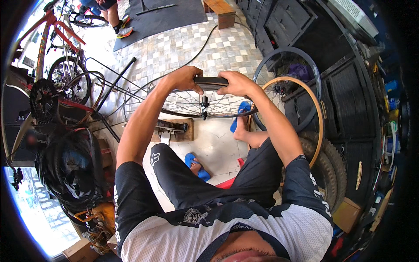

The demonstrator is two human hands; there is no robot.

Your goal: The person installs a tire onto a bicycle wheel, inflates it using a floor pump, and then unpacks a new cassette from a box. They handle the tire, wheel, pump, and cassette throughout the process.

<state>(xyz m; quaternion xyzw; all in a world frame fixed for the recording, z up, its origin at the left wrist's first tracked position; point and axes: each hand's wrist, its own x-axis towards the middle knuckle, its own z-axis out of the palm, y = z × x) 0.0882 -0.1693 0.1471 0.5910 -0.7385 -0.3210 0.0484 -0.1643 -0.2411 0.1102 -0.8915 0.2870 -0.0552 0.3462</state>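
Observation:
Both my arms reach forward to a spoked bicycle wheel (211,81) held in front of my knees. My left hand (186,79) is closed round the black tyre on the left of its far side, thumb on the near face. On the right, my right hand (236,84) is wrapped over the same tyre, with a short stretch of it showing between the hands. The wheel lies tilted, its black hub (204,105) and thin spokes facing me. The parts of the rim under my fingers and forearms are hidden.
Below the wheel sits a wooden block (181,135) with a metal piece on it. A dark-rimmed wheel (317,74), a tan hoop (322,126) and knobbly tyres (334,170) lean by black cabinets (301,105). Bicycles (43,43) stand left; another person's legs (114,17) show far left.

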